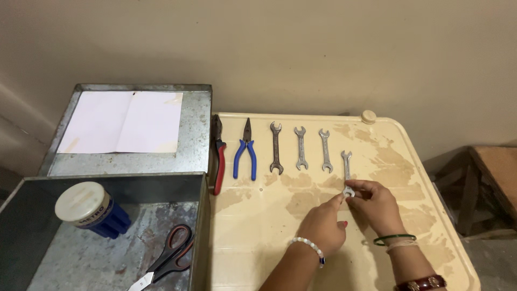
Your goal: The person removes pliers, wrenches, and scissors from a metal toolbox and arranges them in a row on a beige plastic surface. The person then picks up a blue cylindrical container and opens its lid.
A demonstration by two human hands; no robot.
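Note:
On a cream plastic table (301, 226) lie tools in a row: red-handled pliers (218, 156), blue-handled pliers (245, 151), a dark spanner (276, 148), and three bright spanners (300, 148), (325, 150), (347, 170). The smallest spanner is at the right end of the row. Both hands meet at its lower end. My right hand (379, 207) pinches that end with thumb and fingers. My left hand (323, 226) touches the same end with its fingertips.
An open metal box (202, 215) stands at the left, its lid (196, 134) leaning back with a white sheet of paper (124, 121) on it. Inside are scissors (169, 256) and a blue jar with a white cap (89, 210). A wooden stool (487, 183) stands on the right.

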